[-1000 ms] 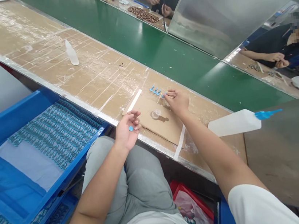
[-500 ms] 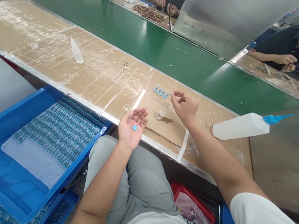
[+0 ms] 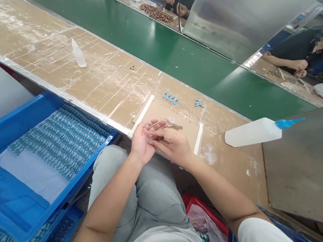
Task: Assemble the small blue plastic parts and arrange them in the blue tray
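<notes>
Two hands meet over a small blue piece [image 3: 151, 139], mostly hidden.
The left hand [image 3: 141, 144] is palm up, fingers loosely spread; I can't tell if the right hand [image 3: 174, 142] pinches. Near the flat brown counter's [image 3: 109, 82] far edge, four curvy blue bits [image 3: 172, 98] in a row look done; a messy blue pile [image 3: 198, 103] seems left.

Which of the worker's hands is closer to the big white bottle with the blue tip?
The right. The right hand is left of the big white bottle in the picture, with a gap between; the left hand is farther left, beyond the right one.
</notes>
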Motion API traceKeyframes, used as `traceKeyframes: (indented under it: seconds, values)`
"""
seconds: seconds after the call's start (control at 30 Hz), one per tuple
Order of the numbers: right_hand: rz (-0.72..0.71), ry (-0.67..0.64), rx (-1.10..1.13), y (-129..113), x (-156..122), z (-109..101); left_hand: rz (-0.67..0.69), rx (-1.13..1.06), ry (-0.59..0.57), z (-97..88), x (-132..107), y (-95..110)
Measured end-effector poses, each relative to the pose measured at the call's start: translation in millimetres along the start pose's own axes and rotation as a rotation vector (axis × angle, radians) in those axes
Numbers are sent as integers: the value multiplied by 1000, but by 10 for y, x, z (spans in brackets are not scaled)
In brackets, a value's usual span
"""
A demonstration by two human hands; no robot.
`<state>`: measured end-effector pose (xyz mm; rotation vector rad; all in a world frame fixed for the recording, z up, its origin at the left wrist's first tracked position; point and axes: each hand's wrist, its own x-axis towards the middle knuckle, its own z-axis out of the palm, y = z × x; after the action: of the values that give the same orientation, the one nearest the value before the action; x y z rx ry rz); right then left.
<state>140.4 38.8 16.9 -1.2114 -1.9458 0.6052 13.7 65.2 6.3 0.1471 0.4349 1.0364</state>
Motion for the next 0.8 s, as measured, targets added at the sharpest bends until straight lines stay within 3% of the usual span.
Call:
traceKeyframes:
  seconds: [0.1, 0.23, 0.43, 0.53, 0.63, 0.73, 0.8]
  values:
    - [258, 106, 335, -54, -37, -35, 40, 22, -52, 22, -36, 4]
    - [579, 237, 820, -105, -64, -121, 130, 226, -187, 42, -86, 7]
    - [767, 226, 1061, -175, -90, -242, 179, 455, -348, 16, -91, -42]
    - [829, 246, 1073, -212, -102, -235, 229, 445, -313, 3, -79, -86]
    - [795, 218, 949, -188, -105, -252, 227, 362, -216, 5, -67, -113]
    - [636, 281, 616, 53, -93, -406, 208, 233, -141, 10, -48, -97]
    - [530, 452, 311, 383, -72, -608, 193, 172, -116, 5, -33, -68]
